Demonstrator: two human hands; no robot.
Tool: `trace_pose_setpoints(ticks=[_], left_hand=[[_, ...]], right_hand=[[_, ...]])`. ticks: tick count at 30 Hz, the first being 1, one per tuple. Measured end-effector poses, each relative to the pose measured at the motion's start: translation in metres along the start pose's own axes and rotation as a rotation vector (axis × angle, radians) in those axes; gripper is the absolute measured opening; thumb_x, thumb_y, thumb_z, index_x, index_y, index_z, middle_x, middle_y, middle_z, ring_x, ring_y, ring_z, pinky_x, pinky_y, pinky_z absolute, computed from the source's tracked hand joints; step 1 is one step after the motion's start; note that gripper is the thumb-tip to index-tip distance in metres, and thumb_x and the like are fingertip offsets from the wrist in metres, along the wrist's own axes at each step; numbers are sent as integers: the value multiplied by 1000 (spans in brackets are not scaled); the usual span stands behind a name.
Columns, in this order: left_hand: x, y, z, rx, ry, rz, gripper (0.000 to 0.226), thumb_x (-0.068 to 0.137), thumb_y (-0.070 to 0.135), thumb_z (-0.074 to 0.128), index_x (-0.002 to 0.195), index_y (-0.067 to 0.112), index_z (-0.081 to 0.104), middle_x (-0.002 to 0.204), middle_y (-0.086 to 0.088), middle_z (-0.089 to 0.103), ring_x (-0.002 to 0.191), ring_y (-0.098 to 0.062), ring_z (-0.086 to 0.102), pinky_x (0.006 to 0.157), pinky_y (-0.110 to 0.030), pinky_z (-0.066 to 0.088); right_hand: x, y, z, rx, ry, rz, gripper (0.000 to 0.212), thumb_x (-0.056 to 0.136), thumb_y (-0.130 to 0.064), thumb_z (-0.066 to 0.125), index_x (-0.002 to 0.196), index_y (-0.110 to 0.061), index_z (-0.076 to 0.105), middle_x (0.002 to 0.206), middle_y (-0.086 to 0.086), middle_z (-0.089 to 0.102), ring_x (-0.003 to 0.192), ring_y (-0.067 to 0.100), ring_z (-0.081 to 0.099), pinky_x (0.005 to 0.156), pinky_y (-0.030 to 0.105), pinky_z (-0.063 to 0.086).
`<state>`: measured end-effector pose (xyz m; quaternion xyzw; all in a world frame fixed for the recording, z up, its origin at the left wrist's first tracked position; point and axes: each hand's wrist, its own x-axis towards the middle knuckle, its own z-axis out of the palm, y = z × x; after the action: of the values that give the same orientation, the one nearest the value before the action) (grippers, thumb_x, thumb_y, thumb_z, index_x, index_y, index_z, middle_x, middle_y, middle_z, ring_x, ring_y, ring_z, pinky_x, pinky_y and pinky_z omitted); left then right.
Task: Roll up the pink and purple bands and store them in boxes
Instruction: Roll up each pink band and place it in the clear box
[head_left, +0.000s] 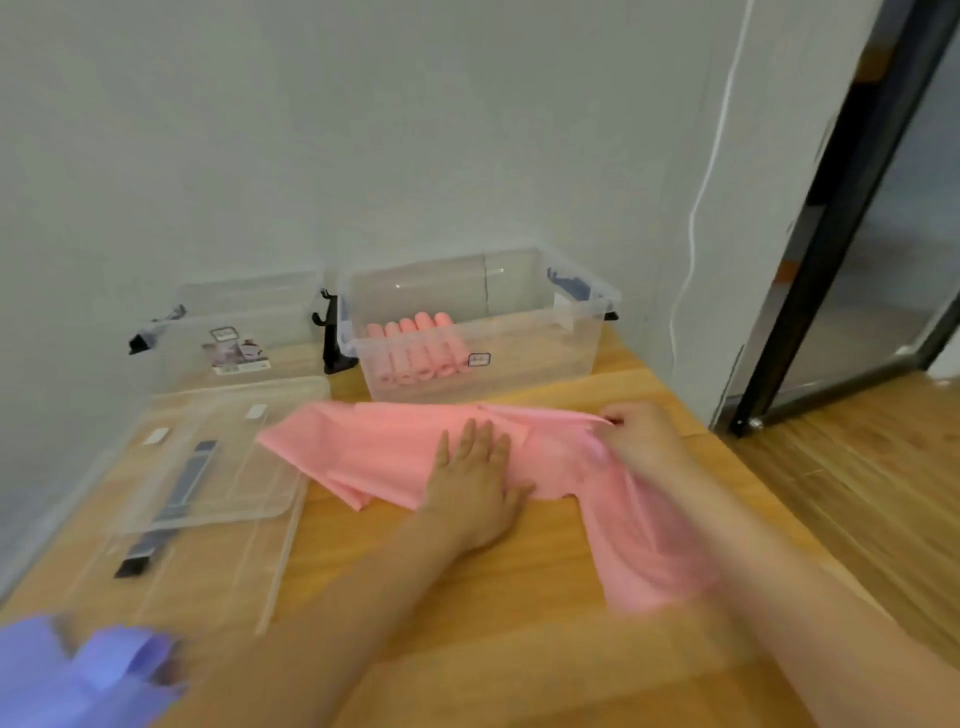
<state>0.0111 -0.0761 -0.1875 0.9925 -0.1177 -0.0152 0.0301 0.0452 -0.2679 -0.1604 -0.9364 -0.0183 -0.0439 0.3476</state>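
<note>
pink band (395, 447): unrolled, creased, spread flat on wood, one end trailing over the near right edge
rolled pink bands (415, 348): five, packed side by side in right clear box (571, 332)
purple bands (78, 670): bunched, near left, blurred
left clear box (171, 364): no bands seen inside

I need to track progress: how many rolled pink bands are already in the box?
5 rolled pink bands, side by side at the left end of the right clear box; more may be hidden behind them.

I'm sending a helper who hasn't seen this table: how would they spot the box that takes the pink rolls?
On the wooden table, two clear boxes stand at the far edge against the wall. The pink-roll box is the right one, behind the flat pink band. Unlike the left box, it already holds a row of pink rolls.
</note>
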Motion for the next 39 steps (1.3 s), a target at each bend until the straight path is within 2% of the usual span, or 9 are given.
trace_pose_setpoints(ticks=[3,6,10,16,24,28,31,35,39], left_hand=[[-57,27,-14,-394,108,-74,47,98,36,37,134,6,43,147,-15,34,136,-25,28,108,-30,22],[-104,55,-28,-1013,155,-330,35,97,27,42,70,12,58,99,-21,65,93,-32,60,74,-30,40],[-130,70,-32,-1836,-196,-647,42,93,40,49,96,0,61,103,-19,64,92,-32,61,79,-38,49],[-153,86,-39,-2186,-286,-656,28,89,22,59,98,-5,60,88,-18,64,84,-33,58,73,-41,47],[-149,68,-58,-1796,458,-411,36,82,-15,49,97,15,60,93,0,57,76,-14,54,66,-27,44],[-171,60,-66,-1582,250,-217,40,80,-20,40,87,15,59,82,1,54,66,-10,47,51,-18,35],[-189,43,-46,-1205,-25,-239,25,82,-5,53,93,16,61,87,0,61,68,-9,52,49,-14,38],[-178,4,-35,-644,278,-488,37,85,27,64,117,11,56,119,-8,58,104,-23,56,79,-25,41],[-146,-24,-32,-359,156,-713,79,84,46,60,137,-2,26,140,-18,37,129,-32,35,102,-35,29]], right_hand=[[-47,-9,-14,508,17,210,34,84,-1,57,54,-15,47,56,8,45,58,17,44,55,29,31],[-89,-18,-17,1018,-141,475,16,90,-1,50,76,-6,57,66,11,60,58,20,58,57,30,48],[-125,-33,-26,1147,-246,536,14,92,-6,47,99,1,57,90,19,61,78,28,58,73,37,48],[-160,-36,-33,1212,-145,421,13,81,8,58,90,0,55,81,18,60,59,23,63,51,30,54],[-170,-32,-53,1125,-208,420,10,78,-6,66,85,-6,59,78,11,63,68,20,59,63,30,48],[-156,-31,-42,929,-552,582,41,80,-39,65,96,-3,56,71,12,65,62,23,63,62,32,50],[-152,-28,-19,631,-588,473,9,81,-16,68,81,-9,63,59,3,65,51,13,60,53,23,48],[-143,-34,-12,21,-610,260,17,80,-16,69,68,-11,59,52,3,55,42,12,48,43,20,39],[-121,-48,4,-52,-303,99,27,84,-27,63,103,-8,65,105,12,67,93,22,63,77,26,46]])
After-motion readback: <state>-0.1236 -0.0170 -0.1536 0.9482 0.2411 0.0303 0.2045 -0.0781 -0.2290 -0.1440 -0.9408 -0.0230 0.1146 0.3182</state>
